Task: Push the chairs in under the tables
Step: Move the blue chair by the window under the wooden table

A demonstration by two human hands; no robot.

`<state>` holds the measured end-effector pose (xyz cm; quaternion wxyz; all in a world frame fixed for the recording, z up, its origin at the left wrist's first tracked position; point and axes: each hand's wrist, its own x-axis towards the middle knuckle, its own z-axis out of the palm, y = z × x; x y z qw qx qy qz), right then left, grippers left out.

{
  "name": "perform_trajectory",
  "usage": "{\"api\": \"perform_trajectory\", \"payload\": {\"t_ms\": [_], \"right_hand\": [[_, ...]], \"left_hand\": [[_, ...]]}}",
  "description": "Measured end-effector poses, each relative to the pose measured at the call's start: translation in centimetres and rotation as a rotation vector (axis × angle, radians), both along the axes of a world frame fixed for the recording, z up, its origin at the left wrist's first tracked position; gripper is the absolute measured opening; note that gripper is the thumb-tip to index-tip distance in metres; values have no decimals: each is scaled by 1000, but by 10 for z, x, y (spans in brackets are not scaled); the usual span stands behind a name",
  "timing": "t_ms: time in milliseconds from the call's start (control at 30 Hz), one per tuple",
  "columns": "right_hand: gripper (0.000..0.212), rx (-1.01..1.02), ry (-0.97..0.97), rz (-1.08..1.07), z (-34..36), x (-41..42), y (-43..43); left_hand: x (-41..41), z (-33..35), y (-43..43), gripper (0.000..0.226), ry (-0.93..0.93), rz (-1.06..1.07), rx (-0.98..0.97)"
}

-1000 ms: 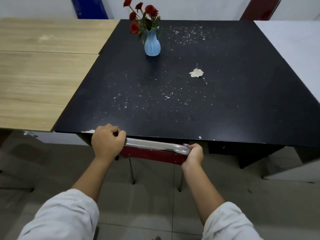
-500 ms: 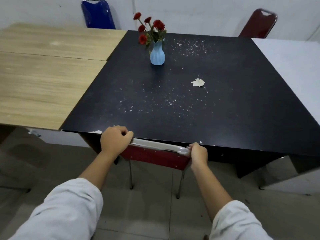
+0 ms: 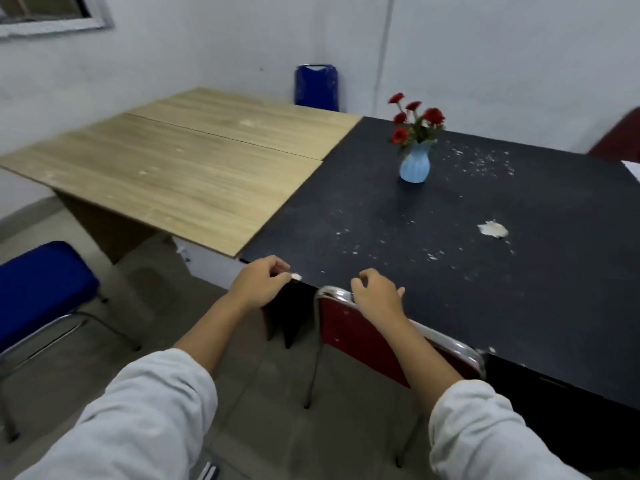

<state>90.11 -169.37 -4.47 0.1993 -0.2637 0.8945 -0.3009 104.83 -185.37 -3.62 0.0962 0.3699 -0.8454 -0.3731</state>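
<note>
- Red padded chair with chrome tube frame [image 3: 349, 327] at 6 o'clock: backrest touching the near edge of the black, paint-flecked square table [image 3: 450, 237], seat hidden beneath. Reads as pushed in.
- Right hand [image 3: 375, 297] rests loosely on the chrome top rail, fingers half-curled, not clamped round it.
- Left hand [image 3: 259, 284] off the chair, at the table's near corner; fingers curled, nothing visibly held.
- Blue padded chair with chrome legs [image 3: 38, 289] at 8 o'clock stands on open floor, well apart from the light wood-grain table [image 3: 180, 168]. Judged next.
- Second blue chair [image 3: 317, 86] at 12 o'clock, behind the wood table; whether it is tucked in, cannot tell.
- Pale blue ribbed vase of red flowers [image 3: 415, 166] at 1 o'clock on the black top.
</note>
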Motion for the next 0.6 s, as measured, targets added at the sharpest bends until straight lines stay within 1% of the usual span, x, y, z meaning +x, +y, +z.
{"api": "perform_trajectory", "payload": {"t_ms": [200,400,600], "right_hand": [[44,-11,17,296,7,38,-100],[45,-40,24,486,15,73,-196],[48,-48,25,666,22,103,-312]], "left_hand": [[77,13,-60,34,-30,235,-22],[127,19,-115,32,-49,363,-90],[169,29,-198,32,-77,511,-47]]}}
